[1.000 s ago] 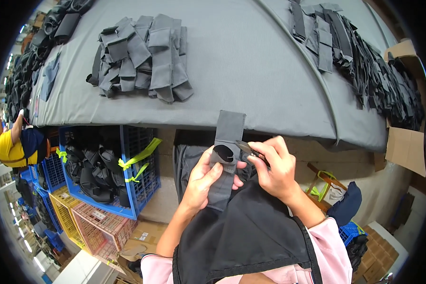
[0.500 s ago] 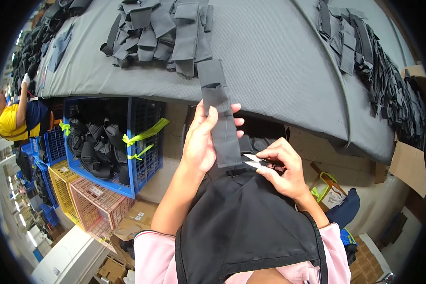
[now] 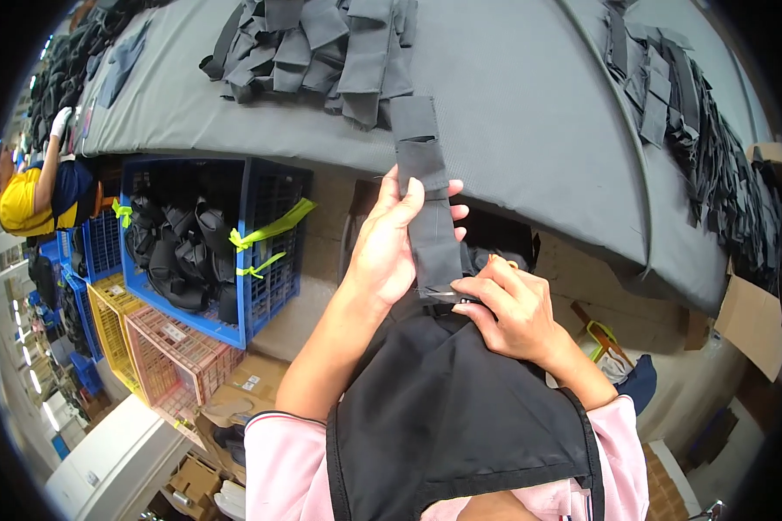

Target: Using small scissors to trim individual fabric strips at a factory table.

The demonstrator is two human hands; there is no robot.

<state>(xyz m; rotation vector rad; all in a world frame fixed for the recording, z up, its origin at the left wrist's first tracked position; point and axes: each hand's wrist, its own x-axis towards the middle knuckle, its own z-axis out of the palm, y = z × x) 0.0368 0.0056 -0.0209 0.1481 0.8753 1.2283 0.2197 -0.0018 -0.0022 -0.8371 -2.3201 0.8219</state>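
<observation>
My left hand (image 3: 394,233) grips a dark grey fabric strip (image 3: 432,208), thumb on top and fingers curled behind it. The strip runs from the table's front edge down toward my apron, with seams across it. In my right hand (image 3: 511,311) is a small pair of thread snips (image 3: 447,297), pinched between thumb and fingers. Their blades lie at the lower end of the strip and look nearly closed; my fingers hide the rest of the tool.
A grey-covered table (image 3: 513,104) spans the far side, bearing a pile of grey fabric pieces (image 3: 321,52) and a long heap of strips (image 3: 704,130). Left stands a blue crate (image 3: 245,260) of black items, beside a pink crate (image 3: 169,347). A co-worker (image 3: 39,200) in yellow is far left.
The snips have moved from beside the strip onto its lower end, and their blades have come together. My left hand still holds the strip. The co-worker's arm has shifted slightly.
</observation>
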